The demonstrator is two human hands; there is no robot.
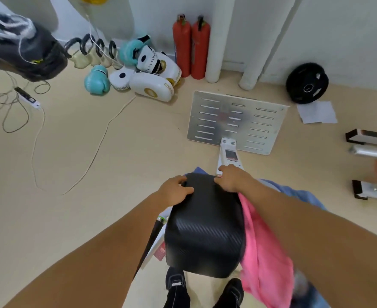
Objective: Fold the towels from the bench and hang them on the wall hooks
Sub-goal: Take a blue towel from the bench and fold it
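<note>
Both hands, left hand (pixel 176 190) and right hand (pixel 233 177), curl over our padded surface (pixel 205 225) edge, pink towel (pixel 265 252) draped alongside, so we'd better lift it by matching corners.

Bright, even indoor light, soft shadows; wide-angle bending at edges; pink towel (pixel 265 252) motion-blurred lower right

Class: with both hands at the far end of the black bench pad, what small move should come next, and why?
Probably move the right hand to grip the pink towel: it hangs unfolded off the pad's right side, and neither hand clearly holds a towel yet.
</note>
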